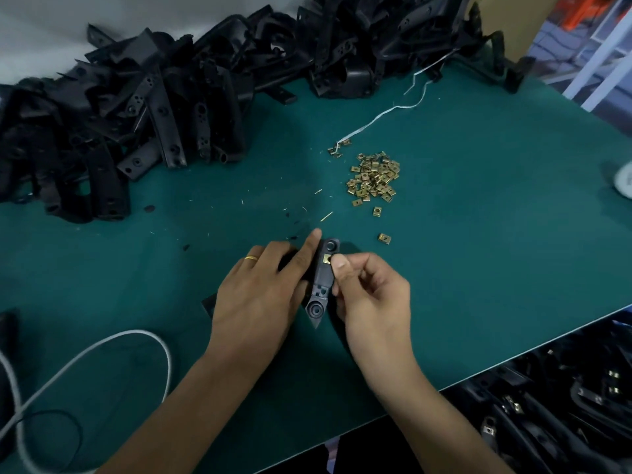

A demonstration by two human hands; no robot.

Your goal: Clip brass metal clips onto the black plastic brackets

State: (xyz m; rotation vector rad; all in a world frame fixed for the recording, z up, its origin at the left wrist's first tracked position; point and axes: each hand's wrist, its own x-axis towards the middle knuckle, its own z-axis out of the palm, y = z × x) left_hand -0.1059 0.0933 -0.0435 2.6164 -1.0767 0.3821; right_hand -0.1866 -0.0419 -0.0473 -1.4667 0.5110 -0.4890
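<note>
Misalignment was the likeliest fault at this moment. The right hand [369, 295] pinched a brass clip [327, 258] between thumb and curled fingers against the upper part of the black bracket [323, 282], which lay between both hands; if the clip went on crooked, it could jam on the edge, or spring away across the green table [478, 234]. The left hand [260, 295] gripped the bracket from its far side, index finger stretched along it, and a loose hold there might have let the part twist under the push.

Whether the clip was already seated or only started could not be judged, since the right thumb covered part of it. The left palm hid the bracket's left flank and whatever dark piece lay beneath the hand. Beyond the right hand sat the pile of clips [374, 177], with a stray clip [384, 238] just past the knuckles. The heap of brackets [136, 124] beyond the left hand was too tangled to count, and the parts below the table edge, right of the right forearm, were dim.
</note>
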